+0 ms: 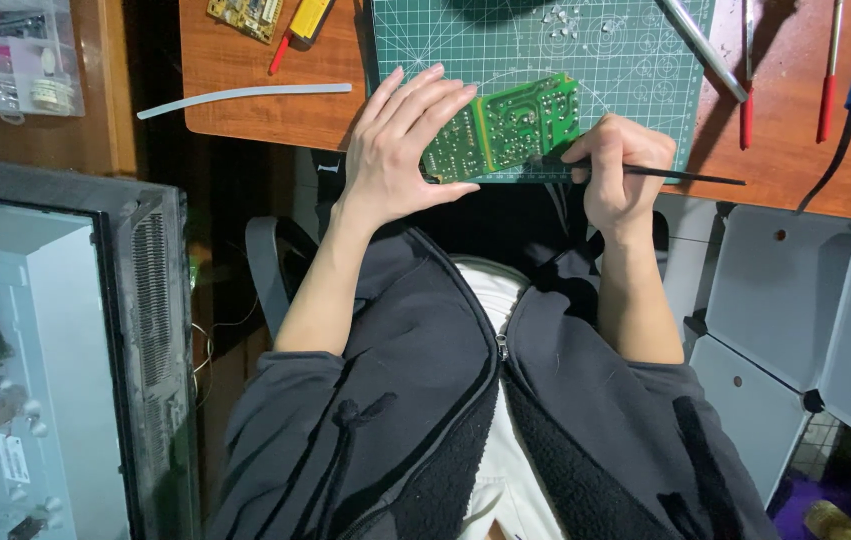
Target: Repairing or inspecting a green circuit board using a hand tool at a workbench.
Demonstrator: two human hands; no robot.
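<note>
A green circuit board (515, 125) lies solder side up at the near edge of a green cutting mat (545, 40). My left hand (400, 150) grips the board's left end, fingers spread over its top. My right hand (620, 170) sits at the board's right end and pinches a thin black brush (685, 176). The brush's bristle end touches the board's lower right corner, and its handle points away to the right.
The wooden desk (245, 90) carries a white strip (245, 96), another small board (245, 14), and red and blue handled tools (830, 70) at the right. An opened flat screen chassis (35, 370) stands at the left, grey plastic panels (805, 320) at the right.
</note>
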